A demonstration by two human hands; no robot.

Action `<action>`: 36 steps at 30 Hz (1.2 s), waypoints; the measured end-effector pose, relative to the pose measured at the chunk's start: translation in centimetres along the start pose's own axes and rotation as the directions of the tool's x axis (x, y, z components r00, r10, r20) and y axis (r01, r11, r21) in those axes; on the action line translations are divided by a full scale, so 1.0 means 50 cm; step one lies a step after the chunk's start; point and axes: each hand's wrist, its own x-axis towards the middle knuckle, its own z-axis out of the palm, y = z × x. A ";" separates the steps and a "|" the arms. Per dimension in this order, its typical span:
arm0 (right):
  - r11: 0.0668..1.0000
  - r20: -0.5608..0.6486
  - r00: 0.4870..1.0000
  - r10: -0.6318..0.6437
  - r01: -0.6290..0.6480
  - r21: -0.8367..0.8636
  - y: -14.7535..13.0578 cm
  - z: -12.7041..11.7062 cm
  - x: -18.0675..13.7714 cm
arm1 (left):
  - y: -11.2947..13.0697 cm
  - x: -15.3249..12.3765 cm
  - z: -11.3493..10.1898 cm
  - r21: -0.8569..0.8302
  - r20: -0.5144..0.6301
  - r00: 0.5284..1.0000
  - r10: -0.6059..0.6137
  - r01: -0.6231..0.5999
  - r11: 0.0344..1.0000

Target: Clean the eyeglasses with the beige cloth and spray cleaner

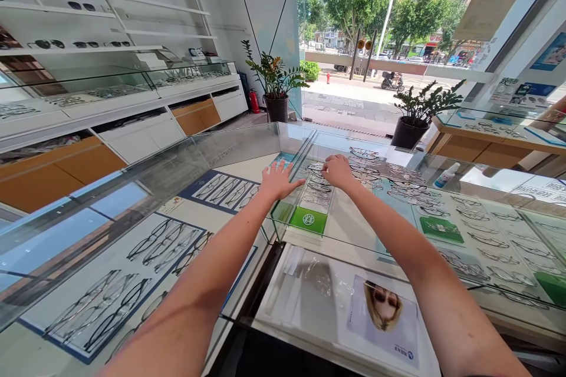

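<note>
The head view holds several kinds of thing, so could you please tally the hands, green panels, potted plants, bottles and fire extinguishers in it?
Hands: 2
Green panels, one at the right edge: 3
Potted plants: 2
Bottle: 1
Fire extinguisher: 1
Total: 9
</note>
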 end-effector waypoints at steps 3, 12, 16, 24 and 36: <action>1.000 0.002 1.000 -0.015 0.015 0.020 0.002 -0.001 -0.006 | 0.001 -0.001 -0.003 0.002 0.012 1.000 -0.003 0.003 1.000; 0.999 0.006 1.000 0.017 -0.018 0.050 0.003 0.005 -0.005 | -0.002 0.002 0.002 0.001 0.008 1.000 -0.005 0.005 1.000; 0.998 -0.023 0.999 0.040 -0.039 0.049 0.002 0.014 -0.002 | -0.002 0.002 0.002 0.004 0.007 1.000 -0.006 0.006 1.000; 0.996 -0.083 0.994 0.068 -0.064 0.055 0.003 0.031 0.001 | 0.002 -0.002 -0.005 0.010 0.014 1.000 -0.016 0.016 1.000; 0.971 -0.292 0.956 -0.024 0.092 0.222 -0.007 -0.111 -0.101 | -0.005 0.010 0.004 0.016 0.021 1.000 -0.004 0.004 1.000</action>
